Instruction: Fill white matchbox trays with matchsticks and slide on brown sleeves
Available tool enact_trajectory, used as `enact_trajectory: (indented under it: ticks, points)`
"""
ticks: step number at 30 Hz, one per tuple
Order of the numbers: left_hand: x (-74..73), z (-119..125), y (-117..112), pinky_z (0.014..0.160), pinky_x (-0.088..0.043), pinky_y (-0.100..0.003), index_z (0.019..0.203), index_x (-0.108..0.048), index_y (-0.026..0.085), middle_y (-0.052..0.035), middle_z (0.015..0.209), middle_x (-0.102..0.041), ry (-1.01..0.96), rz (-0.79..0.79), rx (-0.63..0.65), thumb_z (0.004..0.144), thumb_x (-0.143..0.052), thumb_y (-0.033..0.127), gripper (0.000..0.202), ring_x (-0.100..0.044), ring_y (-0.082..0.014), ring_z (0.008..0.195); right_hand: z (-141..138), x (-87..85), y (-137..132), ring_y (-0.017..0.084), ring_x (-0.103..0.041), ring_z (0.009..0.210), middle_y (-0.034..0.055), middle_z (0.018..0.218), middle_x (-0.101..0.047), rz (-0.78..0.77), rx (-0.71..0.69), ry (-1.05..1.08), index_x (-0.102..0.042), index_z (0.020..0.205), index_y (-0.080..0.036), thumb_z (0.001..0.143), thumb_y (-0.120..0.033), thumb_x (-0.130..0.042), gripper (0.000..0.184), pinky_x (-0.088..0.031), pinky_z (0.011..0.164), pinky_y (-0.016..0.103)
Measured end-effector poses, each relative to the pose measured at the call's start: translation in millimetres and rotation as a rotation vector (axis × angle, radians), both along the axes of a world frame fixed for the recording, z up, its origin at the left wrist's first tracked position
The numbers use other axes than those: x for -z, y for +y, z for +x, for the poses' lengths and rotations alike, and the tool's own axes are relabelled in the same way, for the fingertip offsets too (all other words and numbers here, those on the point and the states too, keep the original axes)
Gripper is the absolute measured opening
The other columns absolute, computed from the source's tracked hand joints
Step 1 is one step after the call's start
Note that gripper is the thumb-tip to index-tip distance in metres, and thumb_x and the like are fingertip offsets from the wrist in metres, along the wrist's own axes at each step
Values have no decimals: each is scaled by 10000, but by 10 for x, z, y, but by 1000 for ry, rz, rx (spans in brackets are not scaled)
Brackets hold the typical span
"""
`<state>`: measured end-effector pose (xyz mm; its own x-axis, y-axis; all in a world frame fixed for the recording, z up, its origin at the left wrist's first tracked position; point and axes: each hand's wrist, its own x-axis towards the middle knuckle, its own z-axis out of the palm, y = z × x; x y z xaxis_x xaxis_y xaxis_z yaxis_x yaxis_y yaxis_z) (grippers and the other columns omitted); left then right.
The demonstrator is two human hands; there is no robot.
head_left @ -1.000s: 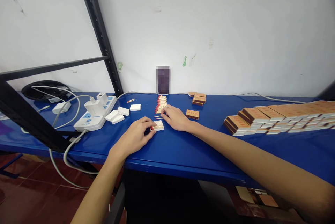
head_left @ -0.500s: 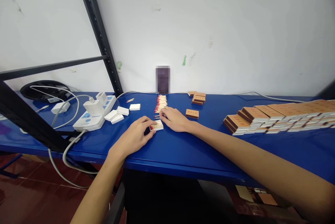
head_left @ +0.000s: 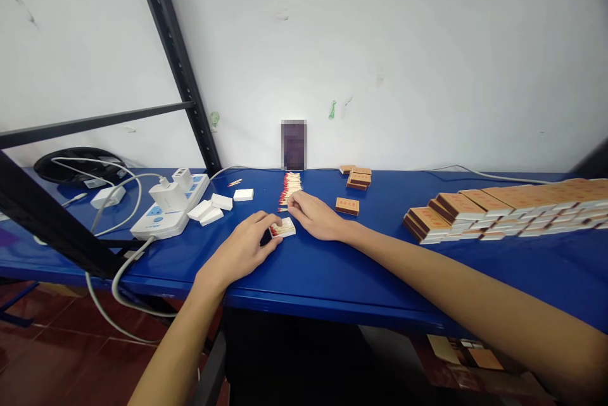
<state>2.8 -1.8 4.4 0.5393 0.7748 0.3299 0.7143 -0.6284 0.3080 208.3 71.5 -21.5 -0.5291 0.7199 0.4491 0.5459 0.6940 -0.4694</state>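
My left hand [head_left: 244, 242] curls around the left end of a small white matchbox tray [head_left: 289, 229] on the blue table, thumb at the near side and a finger over the top. Red-headed matches lie inside the tray, partly covered by the fingers. My right hand [head_left: 314, 216] rests just right of the tray, its fingertips pinched together at the near end of a long row of loose matches [head_left: 291, 187]. Whether a match sits between those fingertips is hidden.
White trays [head_left: 211, 208] and a power strip [head_left: 164, 222] with cables lie left, by a black shelf post [head_left: 178, 57]. Orange matchboxes [head_left: 348, 205] stand right of the matches, with a long stack [head_left: 503, 206] farther right. A blurred dark rectangle [head_left: 294, 145] is at the wall.
The whole view has shifted slightly. My left hand stays on the tray, and my right fingertips have barely moved at the near end of the match row.
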Motion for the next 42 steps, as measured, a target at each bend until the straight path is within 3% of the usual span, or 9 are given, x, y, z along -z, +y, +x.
enact_trajectory:
  ticks: [5, 12, 17, 24, 30, 33, 37, 42]
  points:
    - [-23, 8, -5, 788, -464, -330, 923, -602, 200, -39, 947, -600, 12, -10, -1, 942, -475, 294, 159, -589, -202, 859, 4, 5, 2, 136, -483, 745, 14, 863, -560, 2, -9, 8, -490, 899, -192, 967, -252, -372, 149, -366, 689, 261]
    - [-8, 11, 9, 761, -465, -331, 912, -622, 192, -46, 936, -631, -12, -7, -27, 914, -513, 313, 162, -601, -198, 806, -3, -4, -7, 135, -483, 738, 14, 865, -561, -18, -7, 18, -490, 894, -192, 965, -267, -378, 152, -365, 684, 260]
    - [-2, 18, 9, 751, -466, -330, 990, -569, 209, -30, 943, -642, -37, -3, -62, 896, -553, 296, 128, -616, -205, 823, 4, -51, -64, 133, -469, 719, -1, 819, -550, -34, -61, 44, -483, 893, -198, 962, -258, -381, 137, -360, 672, 255]
    - [31, -10, 23, 868, -474, -379, 1209, -455, 231, -63, 1090, -648, -77, -37, -74, 891, -566, 293, 342, -614, -256, 1020, 15, -102, -146, 137, -467, 700, -10, 791, -534, 19, -183, -73, -484, 890, -209, 950, -246, -399, 110, -369, 678, 264]
    - [21, -3, 15, 883, -475, -374, 1237, -493, 250, -43, 1080, -657, -43, -6, -62, 903, -556, 302, 344, -614, -245, 1006, 11, -89, -138, 139, -482, 723, -4, 806, -543, 53, -193, -96, -513, 910, -206, 962, -263, -404, 134, -363, 683, 260]
    - [24, -9, 15, 897, -466, -384, 1205, -551, 224, -63, 1094, -650, 7, 19, -56, 922, -529, 317, 298, -596, -250, 1011, 6, -65, -102, 135, -489, 729, -4, 814, -560, 59, -136, -40, -519, 912, -202, 969, -261, -396, 147, -364, 688, 255]
    - [20, -15, 4, 922, -457, -395, 1268, -555, 226, -67, 1141, -628, 72, 35, -34, 955, -481, 327, 338, -573, -249, 1046, 5, -23, -29, 137, -496, 719, 10, 842, -578, 75, 47, 16, -527, 895, -194, 950, -212, -402, 137, -346, 650, 253]
    - [11, -6, -16, 915, -465, -383, 1286, -582, 254, -65, 1144, -603, 98, 21, -15, 973, -453, 325, 347, -578, -231, 1020, 3, 18, 43, 147, -528, 769, 29, 908, -584, 48, 199, -71, -573, 957, -198, 913, -161, -443, 143, -351, 681, 263]
